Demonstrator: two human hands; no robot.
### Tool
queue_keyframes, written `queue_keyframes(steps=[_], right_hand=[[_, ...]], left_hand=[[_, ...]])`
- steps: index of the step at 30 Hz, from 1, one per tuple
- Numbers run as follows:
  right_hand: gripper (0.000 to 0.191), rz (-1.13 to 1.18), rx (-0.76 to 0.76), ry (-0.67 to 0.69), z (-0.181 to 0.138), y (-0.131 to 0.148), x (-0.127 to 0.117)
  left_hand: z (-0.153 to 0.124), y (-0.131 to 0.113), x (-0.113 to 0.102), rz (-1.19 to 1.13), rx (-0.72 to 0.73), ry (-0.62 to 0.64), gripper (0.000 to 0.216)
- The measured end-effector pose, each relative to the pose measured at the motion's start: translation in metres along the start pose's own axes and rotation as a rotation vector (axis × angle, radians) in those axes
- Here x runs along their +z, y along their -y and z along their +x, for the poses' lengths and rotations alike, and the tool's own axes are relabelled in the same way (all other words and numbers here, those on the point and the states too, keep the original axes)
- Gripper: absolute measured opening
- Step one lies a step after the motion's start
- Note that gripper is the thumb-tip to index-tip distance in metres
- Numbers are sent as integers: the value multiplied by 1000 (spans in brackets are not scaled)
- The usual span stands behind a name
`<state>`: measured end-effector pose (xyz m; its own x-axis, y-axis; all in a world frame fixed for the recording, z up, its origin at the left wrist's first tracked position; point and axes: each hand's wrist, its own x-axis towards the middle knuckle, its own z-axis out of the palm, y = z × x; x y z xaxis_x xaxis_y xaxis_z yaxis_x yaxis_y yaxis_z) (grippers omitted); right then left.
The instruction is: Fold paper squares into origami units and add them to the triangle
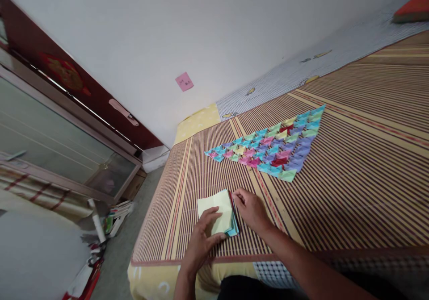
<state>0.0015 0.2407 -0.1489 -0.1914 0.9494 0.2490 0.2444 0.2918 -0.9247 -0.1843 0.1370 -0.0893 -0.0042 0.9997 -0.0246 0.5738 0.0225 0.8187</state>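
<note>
A stack of square coloured paper (217, 202) lies on the striped mat, pale yellow on top, with blue and red edges showing at its right side. My left hand (205, 232) rests over the stack's near left part, fingers apart on the top sheet and thumb by the near edge. Beside the stack's right edge is my right hand (250, 206), its fingers curled together close to the red edge. What they pinch, if anything, is hidden. Beyond both hands, many folded paper pieces (264, 150) in several colours form a triangular patchwork on the mat.
The striped mat (362, 157) covers a bed with a yellow patterned sheet (197, 120) at its edge. A pink note (184, 81) sticks to the wall. To the left are a glass-panelled door (60, 130) and assorted items (107, 222) on the floor.
</note>
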Motion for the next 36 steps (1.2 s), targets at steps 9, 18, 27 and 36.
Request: queue_keyframes(steps=[9, 18, 27, 36], right_hand=[[13, 140, -3, 122, -1, 6, -6], [15, 241, 14, 252, -4, 11, -13], [15, 262, 11, 285, -6, 14, -13], [26, 230, -46, 294, -9, 19, -7]], left_hand=[[-2, 9, -1, -26, 16, -2, 42], [-3, 6, -3, -58, 15, 6, 39], [-4, 5, -4, -46, 24, 5, 37], [-6, -1, -3, -64, 55, -6, 37]])
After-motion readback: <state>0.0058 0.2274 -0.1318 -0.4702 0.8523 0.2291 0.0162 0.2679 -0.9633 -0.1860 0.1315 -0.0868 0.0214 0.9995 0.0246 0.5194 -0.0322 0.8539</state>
